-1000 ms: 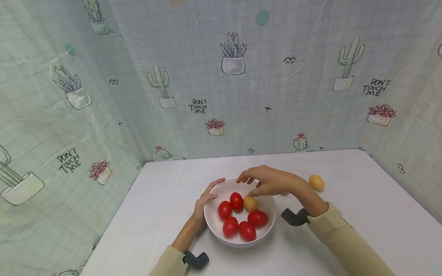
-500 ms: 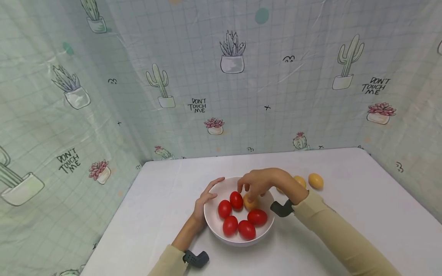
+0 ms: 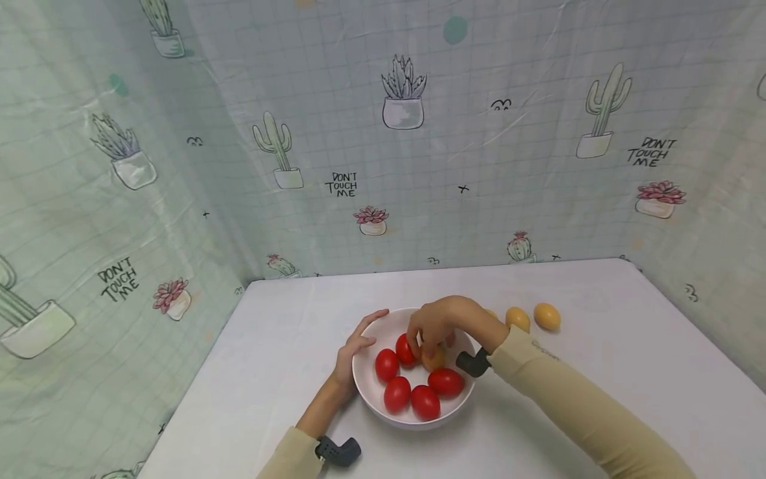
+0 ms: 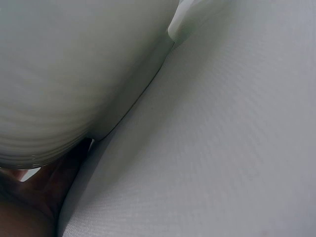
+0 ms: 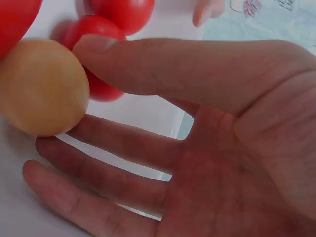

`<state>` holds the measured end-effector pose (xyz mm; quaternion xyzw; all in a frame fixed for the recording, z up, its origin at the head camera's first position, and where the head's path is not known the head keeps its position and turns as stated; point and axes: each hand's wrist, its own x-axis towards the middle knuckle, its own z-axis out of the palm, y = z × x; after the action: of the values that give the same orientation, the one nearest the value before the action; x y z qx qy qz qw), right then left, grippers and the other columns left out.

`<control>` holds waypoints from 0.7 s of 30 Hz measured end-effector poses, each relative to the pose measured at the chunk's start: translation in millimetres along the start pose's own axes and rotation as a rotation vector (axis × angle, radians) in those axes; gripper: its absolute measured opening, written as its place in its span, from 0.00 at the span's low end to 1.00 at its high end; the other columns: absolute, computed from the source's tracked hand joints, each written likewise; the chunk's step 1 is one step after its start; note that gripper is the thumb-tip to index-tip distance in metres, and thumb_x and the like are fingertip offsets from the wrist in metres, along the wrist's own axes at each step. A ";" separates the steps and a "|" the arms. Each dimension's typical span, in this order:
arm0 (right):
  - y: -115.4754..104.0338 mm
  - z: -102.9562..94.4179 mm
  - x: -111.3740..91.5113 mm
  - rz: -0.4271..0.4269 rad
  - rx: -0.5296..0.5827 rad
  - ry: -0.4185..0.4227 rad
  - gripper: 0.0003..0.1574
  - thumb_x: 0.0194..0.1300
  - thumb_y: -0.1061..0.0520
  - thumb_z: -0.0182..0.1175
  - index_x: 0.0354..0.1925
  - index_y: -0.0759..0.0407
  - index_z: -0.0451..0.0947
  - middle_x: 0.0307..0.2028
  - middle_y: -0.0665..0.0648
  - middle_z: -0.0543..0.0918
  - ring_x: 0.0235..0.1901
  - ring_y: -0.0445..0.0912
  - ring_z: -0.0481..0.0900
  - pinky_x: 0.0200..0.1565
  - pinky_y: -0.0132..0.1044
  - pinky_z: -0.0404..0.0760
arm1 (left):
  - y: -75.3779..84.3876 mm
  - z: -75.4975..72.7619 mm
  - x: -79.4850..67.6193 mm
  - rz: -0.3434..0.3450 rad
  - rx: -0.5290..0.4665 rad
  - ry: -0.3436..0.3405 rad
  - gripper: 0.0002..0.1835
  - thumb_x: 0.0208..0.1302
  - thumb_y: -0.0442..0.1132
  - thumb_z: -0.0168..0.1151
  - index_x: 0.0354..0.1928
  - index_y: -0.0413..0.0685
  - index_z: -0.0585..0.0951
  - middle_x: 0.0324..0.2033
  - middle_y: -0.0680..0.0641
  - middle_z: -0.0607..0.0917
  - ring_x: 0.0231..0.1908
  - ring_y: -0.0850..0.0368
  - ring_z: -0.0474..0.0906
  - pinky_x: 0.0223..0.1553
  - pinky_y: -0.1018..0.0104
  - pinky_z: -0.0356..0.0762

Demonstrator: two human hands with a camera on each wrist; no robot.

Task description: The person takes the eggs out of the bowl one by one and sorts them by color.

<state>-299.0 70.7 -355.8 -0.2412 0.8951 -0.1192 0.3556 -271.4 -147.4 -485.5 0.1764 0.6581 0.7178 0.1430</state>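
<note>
A white bowl [image 3: 397,421] stands on the table with several smooth red eggs [image 3: 425,403] and one yellow egg [image 3: 434,360] in it. At the bowl's left side my left hand [image 3: 349,359] grips the rim, thumb over the edge; in the left wrist view the bowl's outer wall [image 4: 74,64] hides most of that hand. My right hand [image 3: 438,320] reaches down into the bowl. Its curled fingers pinch the yellow egg, which the right wrist view shows as a plain yellow ball shape [image 5: 42,89] between thumb tip and fingertips, beside the red eggs [image 5: 101,94].
Behind my right forearm, more yellow eggs [image 3: 547,317] lie on the white table [image 3: 287,332], one partly hidden. A curtain [image 3: 335,120] printed with cacti stands behind the table and along both sides. Dark straps [image 3: 338,452] sit on both wrists.
My right hand has come down and left into the bowl, its fingers closing round the yellow egg. The red eggs have shifted slightly left. My left hand has stayed at the rim.
</note>
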 end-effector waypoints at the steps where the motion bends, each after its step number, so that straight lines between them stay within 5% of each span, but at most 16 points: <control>1: -1.3 0.3 1.4 0.004 -0.009 -0.004 0.10 0.58 0.60 0.72 0.38 0.45 0.90 0.42 0.50 0.83 0.44 0.48 0.80 0.47 0.49 0.90 | 0.1 -0.4 -0.3 0.002 0.000 -0.002 0.34 0.70 0.45 0.37 0.80 0.58 0.59 0.76 0.47 0.65 0.72 0.50 0.68 0.68 0.63 0.73; 14: -12.6 -0.2 14.3 -0.021 -0.029 -0.106 0.09 0.58 0.64 0.72 0.37 0.52 0.90 0.39 0.50 0.85 0.44 0.46 0.82 0.47 0.47 0.90 | 0.6 -1.1 -0.9 -0.001 0.023 0.004 0.36 0.69 0.44 0.36 0.80 0.56 0.58 0.77 0.50 0.65 0.73 0.47 0.65 0.69 0.62 0.72; 21: -13.0 2.1 18.3 -0.073 -0.084 -0.070 0.07 0.55 0.64 0.75 0.31 0.54 0.86 0.33 0.50 0.84 0.40 0.45 0.81 0.44 0.44 0.90 | 2.9 -0.3 -1.1 0.001 0.029 0.000 0.35 0.69 0.44 0.34 0.79 0.61 0.60 0.76 0.52 0.65 0.74 0.47 0.64 0.69 0.62 0.71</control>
<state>-304.6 50.1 -362.8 -0.2922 0.8771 -0.0860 0.3715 -270.5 -148.4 -482.7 0.1788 0.6682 0.7084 0.1404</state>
